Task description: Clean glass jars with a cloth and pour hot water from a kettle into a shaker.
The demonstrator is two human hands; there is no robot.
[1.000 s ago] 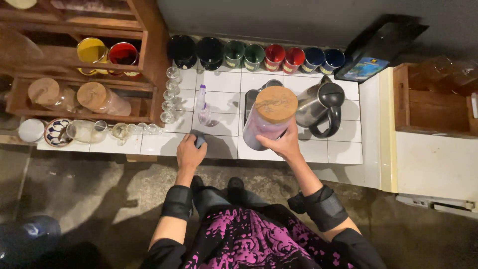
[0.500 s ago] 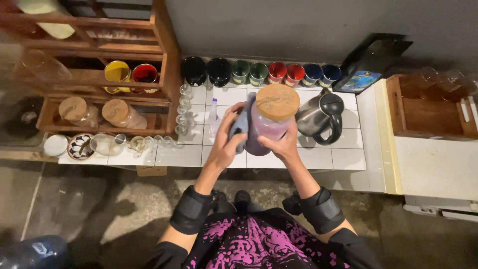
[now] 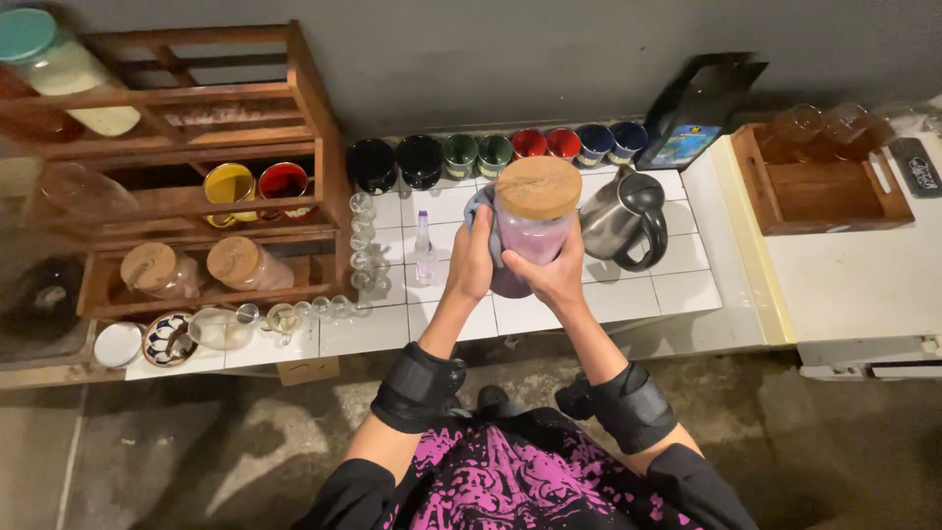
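Since the earlier frames, the left hand [image 3: 472, 263] has been lifted off the tiled counter [image 3: 677, 285], and a grey cloth [image 3: 478, 208] has been brought up with it against the side of a glass jar [image 3: 530, 236]. Both hands are now wrapped around the jar near the centre of the frame, raised above the counter.

The left hand is closed on the cloth and presses it to the jar's left side, as if for wiping. The right hand [image 3: 559, 278] is cupped around the jar's lower right side, fingers curled underneath, so that the jar is kept steady. The jar is closed with a round wooden lid [image 3: 538, 186], and a pale purple content shows through the glass; what it is cannot be told.

Just right of the jar, a metal kettle [image 3: 623, 218] stands on the counter. Behind it, along the wall, a row of cups [image 3: 491, 154] is lined up in black, green, red and blue. A small clear bottle [image 3: 423, 245] stands left of the hands. At the left of the frame, a wooden shelf [image 3: 304, 118] is filled with lidded jars lying on their sides and a yellow and a red cup. At the upper right, a wooden tray [image 3: 819, 201] is seen holding glasses.
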